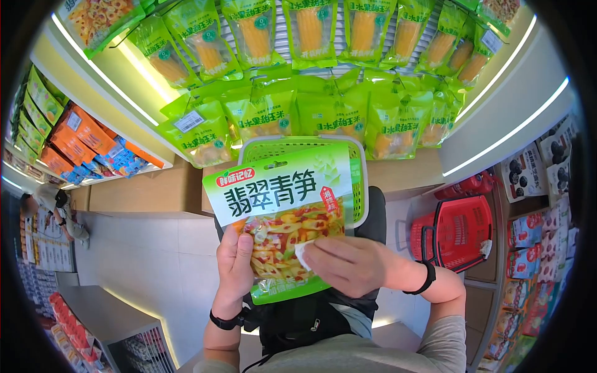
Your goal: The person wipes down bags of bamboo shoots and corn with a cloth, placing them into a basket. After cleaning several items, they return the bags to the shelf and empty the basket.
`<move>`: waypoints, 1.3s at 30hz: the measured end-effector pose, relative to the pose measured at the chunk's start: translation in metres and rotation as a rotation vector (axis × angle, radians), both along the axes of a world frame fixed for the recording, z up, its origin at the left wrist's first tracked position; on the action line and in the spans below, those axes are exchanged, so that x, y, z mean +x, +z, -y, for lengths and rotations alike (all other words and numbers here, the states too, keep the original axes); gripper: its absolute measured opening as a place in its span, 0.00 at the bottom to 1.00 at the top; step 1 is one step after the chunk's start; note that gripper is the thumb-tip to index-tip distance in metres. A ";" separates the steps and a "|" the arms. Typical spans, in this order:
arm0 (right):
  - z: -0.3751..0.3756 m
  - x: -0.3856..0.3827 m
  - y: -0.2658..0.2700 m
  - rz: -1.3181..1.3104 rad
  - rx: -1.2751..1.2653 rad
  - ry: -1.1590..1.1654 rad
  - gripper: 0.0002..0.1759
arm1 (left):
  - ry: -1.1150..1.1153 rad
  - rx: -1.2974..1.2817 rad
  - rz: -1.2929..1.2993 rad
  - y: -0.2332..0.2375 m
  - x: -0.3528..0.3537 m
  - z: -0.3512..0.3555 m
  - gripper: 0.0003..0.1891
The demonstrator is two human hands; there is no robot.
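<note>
A green and white snack bag [292, 217] with a food picture on its front is held upright before my chest. My left hand [235, 261] grips its lower left side, thumb across the front. Over the lower right of the bag is my right hand [345, 264], fingers pinched on a white wipe [303, 255] that lies against the printed front. Behind the bag stands a basket with a white rim [365, 205] and light green mesh; the bag covers much of it.
Green corn packs [314, 31] hang and stand in rows on the shelf ahead. Orange and blue bags [93, 146] fill a shelf on the left. Red shopping baskets [463, 227] sit at right, a low display unit [115, 317] at lower left. Another person [59, 208] is far left.
</note>
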State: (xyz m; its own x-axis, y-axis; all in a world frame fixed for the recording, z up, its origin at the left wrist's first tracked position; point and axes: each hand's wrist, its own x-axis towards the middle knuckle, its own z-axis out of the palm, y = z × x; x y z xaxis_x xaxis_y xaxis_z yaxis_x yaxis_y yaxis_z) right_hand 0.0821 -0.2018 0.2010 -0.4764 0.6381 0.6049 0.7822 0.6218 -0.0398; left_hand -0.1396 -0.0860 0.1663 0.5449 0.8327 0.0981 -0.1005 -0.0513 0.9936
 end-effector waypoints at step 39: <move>-0.029 -0.001 -0.070 -0.448 0.042 -0.508 0.19 | 0.239 0.047 0.204 -0.021 0.016 -0.012 0.21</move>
State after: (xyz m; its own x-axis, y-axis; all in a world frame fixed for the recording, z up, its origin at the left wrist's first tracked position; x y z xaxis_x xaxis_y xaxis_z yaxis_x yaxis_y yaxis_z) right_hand 0.0808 -0.1732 0.1313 0.1788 0.6880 0.7034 0.8913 0.1896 -0.4119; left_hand -0.1239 -0.0741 0.1457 0.2990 0.9269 0.2267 -0.2766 -0.1432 0.9503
